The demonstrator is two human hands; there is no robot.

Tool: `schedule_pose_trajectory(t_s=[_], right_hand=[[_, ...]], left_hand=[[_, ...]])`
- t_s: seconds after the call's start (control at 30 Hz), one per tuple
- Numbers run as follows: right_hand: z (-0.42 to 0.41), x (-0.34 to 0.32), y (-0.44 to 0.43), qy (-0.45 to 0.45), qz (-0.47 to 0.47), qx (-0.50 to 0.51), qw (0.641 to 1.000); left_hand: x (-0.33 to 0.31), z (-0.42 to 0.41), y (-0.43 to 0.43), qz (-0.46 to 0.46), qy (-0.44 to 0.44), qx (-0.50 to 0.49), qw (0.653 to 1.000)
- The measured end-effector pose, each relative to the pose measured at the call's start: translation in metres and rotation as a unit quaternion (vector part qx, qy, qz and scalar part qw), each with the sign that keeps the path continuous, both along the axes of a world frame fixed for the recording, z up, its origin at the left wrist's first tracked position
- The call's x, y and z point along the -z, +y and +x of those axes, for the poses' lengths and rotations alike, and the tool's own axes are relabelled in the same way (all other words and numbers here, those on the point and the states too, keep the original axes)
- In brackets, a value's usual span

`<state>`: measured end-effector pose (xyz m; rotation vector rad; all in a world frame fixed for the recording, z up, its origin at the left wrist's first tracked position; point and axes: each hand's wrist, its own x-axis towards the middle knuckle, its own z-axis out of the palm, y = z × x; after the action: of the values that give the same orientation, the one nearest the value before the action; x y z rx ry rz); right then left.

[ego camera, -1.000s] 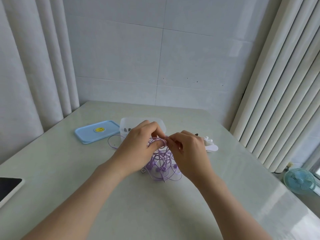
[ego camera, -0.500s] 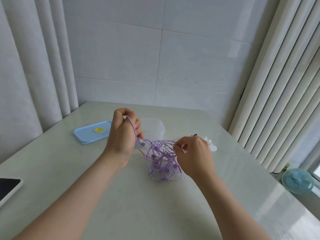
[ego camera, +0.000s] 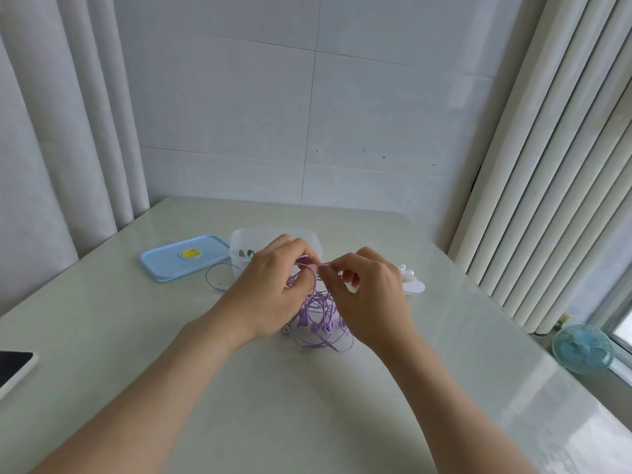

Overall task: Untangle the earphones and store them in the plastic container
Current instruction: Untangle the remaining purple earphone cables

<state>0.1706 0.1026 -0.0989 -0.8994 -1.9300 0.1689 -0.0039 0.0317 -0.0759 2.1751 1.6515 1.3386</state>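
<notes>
Earphones (ego camera: 319,316) first: it's a purple bundle of thin cord, all looped over itself, sitting on the pale table (ego camera: 239,405) right between the two hands, with a few little buds hanging in the lower part of the tangle and one metal plug tip poking out at the near edge. One long loop of the cord strays off to the left and lies flat on the table by itself.

Left hand (ego camera: 270,292) is curled over the top left of the bundle, fingertips pressed together on a strand up at the top. Right hand (ego camera: 371,295) is doing the same from the other side, thumb and forefinger pinching the cord, so the two pinches nearly touch each other.

Just behind the hands is the clear plastic container (ego camera: 273,237), open, with something small and dark inside that I can't make out. Its blue lid (ego camera: 184,256) with a yellow sticker lies flat just left of it. Some white bits (ego camera: 412,282) peek out behind the right hand, too hidden to tell what they are.
</notes>
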Motion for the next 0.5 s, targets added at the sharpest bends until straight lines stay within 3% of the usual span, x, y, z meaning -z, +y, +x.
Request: schedule_pose_trajectory(t_s=[0.2, 0.3, 0.37, 0.43, 0.5], right_hand=[[0.001, 0.006, 0.004, -0.058, -0.017, 0.005, 0.998], [0.004, 0.008, 0.006, -0.082, -0.086, 0.034, 0.992], [0.007, 0.008, 0.008, -0.085, -0.101, 0.038, 0.991], [0.009, 0.009, 0.011, -0.093, -0.107, 0.045, 0.989], [0.010, 0.011, 0.014, -0.092, -0.119, 0.056, 0.987]], left_hand=[[0.008, -0.003, 0.008, 0.046, -0.007, -0.045, 0.998], [0.003, 0.001, 0.008, 0.036, -0.185, 0.014, 0.982], [-0.004, 0.007, 0.005, -0.011, -0.355, 0.098, 0.930], [-0.011, 0.010, 0.002, -0.033, -0.496, 0.165, 0.852], [-0.015, 0.008, 0.002, -0.033, -0.553, 0.171, 0.815]])
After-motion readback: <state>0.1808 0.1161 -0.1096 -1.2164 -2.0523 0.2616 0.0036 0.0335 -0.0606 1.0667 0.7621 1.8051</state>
